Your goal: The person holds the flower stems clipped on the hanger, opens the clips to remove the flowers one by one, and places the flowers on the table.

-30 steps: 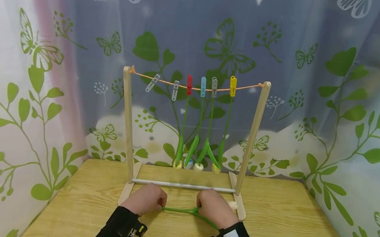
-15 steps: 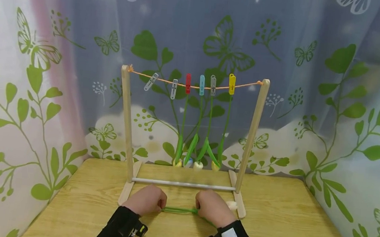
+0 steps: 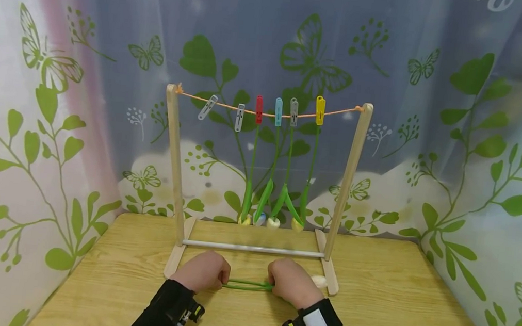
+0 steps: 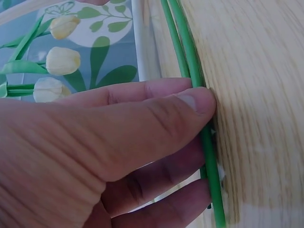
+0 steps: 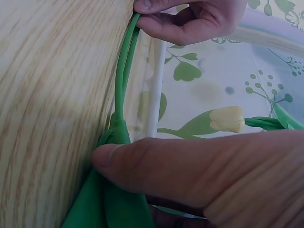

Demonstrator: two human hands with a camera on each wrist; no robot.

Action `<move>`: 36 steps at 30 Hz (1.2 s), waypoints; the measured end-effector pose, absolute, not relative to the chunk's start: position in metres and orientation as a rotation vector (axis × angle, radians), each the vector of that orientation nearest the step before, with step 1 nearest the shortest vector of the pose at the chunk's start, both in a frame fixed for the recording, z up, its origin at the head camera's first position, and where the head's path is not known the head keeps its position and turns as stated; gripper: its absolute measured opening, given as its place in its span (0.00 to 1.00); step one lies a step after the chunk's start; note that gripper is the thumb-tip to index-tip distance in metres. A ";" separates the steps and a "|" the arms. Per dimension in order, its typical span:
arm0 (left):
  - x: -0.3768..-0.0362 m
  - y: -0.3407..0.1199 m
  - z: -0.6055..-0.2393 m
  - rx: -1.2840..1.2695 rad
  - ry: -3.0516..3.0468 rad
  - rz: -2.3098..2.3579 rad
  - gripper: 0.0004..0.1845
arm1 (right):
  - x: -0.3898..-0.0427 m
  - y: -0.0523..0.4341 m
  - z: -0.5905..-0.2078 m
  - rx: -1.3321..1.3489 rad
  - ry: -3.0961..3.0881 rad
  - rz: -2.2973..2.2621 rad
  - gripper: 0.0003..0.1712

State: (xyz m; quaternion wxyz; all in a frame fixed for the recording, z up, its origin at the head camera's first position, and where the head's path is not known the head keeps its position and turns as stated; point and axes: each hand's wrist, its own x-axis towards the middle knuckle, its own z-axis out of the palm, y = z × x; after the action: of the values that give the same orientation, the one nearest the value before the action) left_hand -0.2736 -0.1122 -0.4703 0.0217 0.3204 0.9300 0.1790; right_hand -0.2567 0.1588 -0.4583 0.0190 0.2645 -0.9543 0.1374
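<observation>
Head view: both hands hold one artificial tulip stem (image 3: 247,285) flat on the bench (image 3: 383,308).
Left hand (image 3: 202,271): pinches the stem's bare end, keeping it taut.
Right hand (image 3: 290,282): grips the leafy part; bloom (image 3: 319,281) just beyond.
Rack (image 3: 173,176): four tulips (image 3: 272,205) clipped, gray pegs (image 3: 239,117) unoccupied.

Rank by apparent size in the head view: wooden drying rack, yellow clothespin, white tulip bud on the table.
1. Wooden drying rack, by far the largest.
2. Yellow clothespin and white tulip bud: alike, and the bud lies nearer the camera, so unranked.
</observation>
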 end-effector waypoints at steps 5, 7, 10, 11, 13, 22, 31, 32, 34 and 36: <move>-0.274 -0.112 -0.469 0.996 2.883 0.561 0.14 | -0.256 0.158 -0.458 0.814 -2.969 0.458 0.16; -0.272 -0.111 -0.468 0.999 2.880 0.560 0.14 | -0.255 0.158 -0.458 0.808 -2.975 0.471 0.16; -0.271 -0.111 -0.468 1.014 2.877 0.565 0.14 | -0.256 0.159 -0.459 0.800 -2.989 0.488 0.15; -0.271 -0.111 -0.468 1.016 2.876 0.564 0.13 | -0.256 0.159 -0.459 0.798 -2.995 0.499 0.15; -0.271 -0.111 -0.468 1.024 2.876 0.559 0.13 | -0.257 0.159 -0.457 0.789 -2.999 0.520 0.14; -0.267 -0.109 -0.458 1.011 2.895 0.542 0.09 | -0.259 0.167 -0.435 0.708 -2.941 0.657 0.15; -0.269 -0.107 -0.446 0.967 2.875 0.657 0.01 | -0.259 0.172 -0.427 0.670 -2.930 0.621 0.08; -0.271 -0.107 -0.444 0.959 2.881 0.683 0.01 | -0.259 0.172 -0.427 0.668 -2.929 0.621 0.08; -0.273 -0.106 -0.438 0.956 2.913 0.714 0.01 | -0.259 0.173 -0.426 0.668 -2.929 0.634 0.08; -0.276 -0.107 -0.432 0.958 2.965 0.740 0.02 | -0.258 0.173 -0.426 0.679 -2.927 0.654 0.08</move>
State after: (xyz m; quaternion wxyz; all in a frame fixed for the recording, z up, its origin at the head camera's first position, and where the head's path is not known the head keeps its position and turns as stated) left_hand -0.2755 -0.1067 -0.4320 -0.0305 0.2990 0.9253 0.2311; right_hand -0.2584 0.1731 -0.4258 0.0335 0.2207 -0.9513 0.2125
